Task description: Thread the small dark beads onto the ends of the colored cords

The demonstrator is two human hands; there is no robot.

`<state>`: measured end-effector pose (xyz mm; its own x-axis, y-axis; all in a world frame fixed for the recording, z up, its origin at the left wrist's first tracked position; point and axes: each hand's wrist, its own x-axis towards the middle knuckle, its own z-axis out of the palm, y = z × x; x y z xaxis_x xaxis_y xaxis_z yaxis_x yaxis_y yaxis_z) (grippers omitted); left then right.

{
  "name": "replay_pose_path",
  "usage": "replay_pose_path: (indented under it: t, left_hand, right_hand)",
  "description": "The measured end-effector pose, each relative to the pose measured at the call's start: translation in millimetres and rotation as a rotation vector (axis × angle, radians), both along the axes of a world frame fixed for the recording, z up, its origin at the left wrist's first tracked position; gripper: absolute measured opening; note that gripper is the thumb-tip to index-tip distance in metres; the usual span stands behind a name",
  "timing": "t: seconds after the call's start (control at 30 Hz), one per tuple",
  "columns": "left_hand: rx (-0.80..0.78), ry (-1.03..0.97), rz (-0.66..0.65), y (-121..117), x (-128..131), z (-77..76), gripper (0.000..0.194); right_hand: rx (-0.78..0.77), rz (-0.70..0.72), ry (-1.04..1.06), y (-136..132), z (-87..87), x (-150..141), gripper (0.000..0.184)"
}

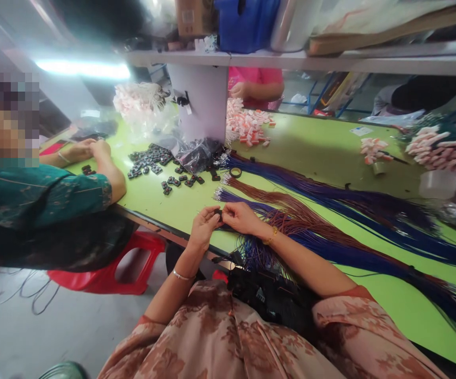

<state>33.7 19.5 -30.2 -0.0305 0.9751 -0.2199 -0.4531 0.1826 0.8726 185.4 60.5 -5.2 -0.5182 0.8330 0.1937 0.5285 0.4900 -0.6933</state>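
Note:
My left hand (204, 226), with a bangle at the wrist, pinches a small black connector housing (219, 212) over the near edge of the green table. Right beside it, my right hand (242, 217) is closed in a pinch against the same piece; what its fingertips grip is hidden. Bundles of brown wires (291, 202) and blue wires (315, 245) with metal-tipped ends run off to the right behind and under my right forearm. A heap of black connector housings (152, 158) lies farther back to the left. Wires with black parts (259, 287) hang at my lap.
To the left a co-worker in a green sleeve (73, 195) sits at the table on a red stool (133, 266). A tape roll (235, 172), a plastic bag (198, 155) and pink-white connectors (251, 126) lie farther back. Overhead runs a shelf (330, 62) with a blue bin (246, 26).

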Motion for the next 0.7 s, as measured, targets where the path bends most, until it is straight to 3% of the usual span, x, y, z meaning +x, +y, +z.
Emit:
replay_pose_path:
  t: [0.17, 0.37, 0.5, 0.6, 0.7]
  left_hand:
    - [-0.045, -0.052, 0.04, 3, 4, -7.5, 0.043]
    - [-0.031, -0.004, 0.123, 7, 15, -11.4, 0.039]
    - [-0.054, -0.073, 0.093, 14, 16, -14.1, 0.034]
    - [-0.073, -0.098, 0.089, 18, 14, -18.6, 0.03]
    - [-0.075, -0.102, 0.064, 20, 12, -23.3, 0.029]
  right_hand:
    - [0.095, 0.034, -0.032, -4, -4.3, 1, 0.014]
    - [0.146, -0.063, -0.2, -4, -6.5, -3, 0.016]
    - [0.075, -0.028, -0.155, 32, -5.8, 11, 0.021]
    - [0.104, -0.296, -0.281, 69, -9.2, 23, 0.024]
    - [0.086, -0.407, -0.496, 93, -17.3, 27, 0.022]
